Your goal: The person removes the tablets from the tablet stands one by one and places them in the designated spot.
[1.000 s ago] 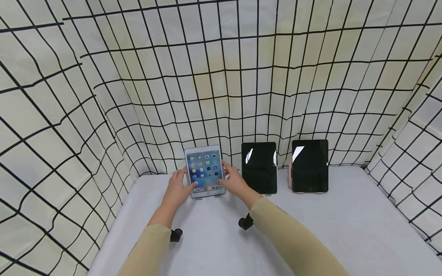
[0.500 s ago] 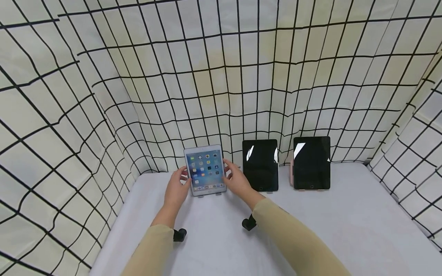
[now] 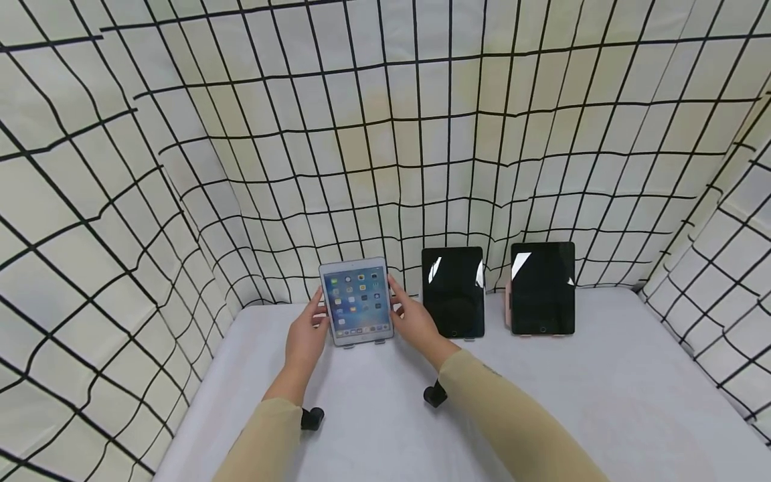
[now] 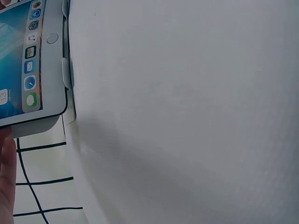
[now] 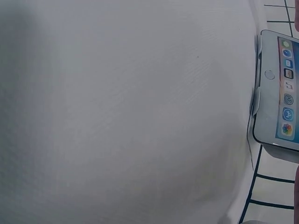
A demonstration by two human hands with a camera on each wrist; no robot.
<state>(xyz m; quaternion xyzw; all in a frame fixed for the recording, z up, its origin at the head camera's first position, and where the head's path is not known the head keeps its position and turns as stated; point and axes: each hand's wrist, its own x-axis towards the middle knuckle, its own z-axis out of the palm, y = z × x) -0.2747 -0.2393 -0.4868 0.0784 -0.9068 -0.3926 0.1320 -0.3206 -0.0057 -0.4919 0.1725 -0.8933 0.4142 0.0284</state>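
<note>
A white tablet with its home screen lit leans back on a stand, whose two small front lips show under its lower edge. My left hand touches its left edge, index finger reaching up the side and thumb lower down. On the opposite edge, the fingertips and thumb of my right hand rest along the side. Neither thumb covers the screen. In the left wrist view, a stand lip hooks over the tablet's lower bezel and a finger lies right at its side. The right wrist view catches the tablet at its edge.
Two dark-screened tablets stand to the right, a black one and another on a pinkish stand. All are near the back of the white-covered table. Behind and at both sides rises a white curtain with a black grid.
Both thumbs have come off the front of the white tablet to its side edges. The tablet stays on its stand, and the camera view has shifted slightly.
</note>
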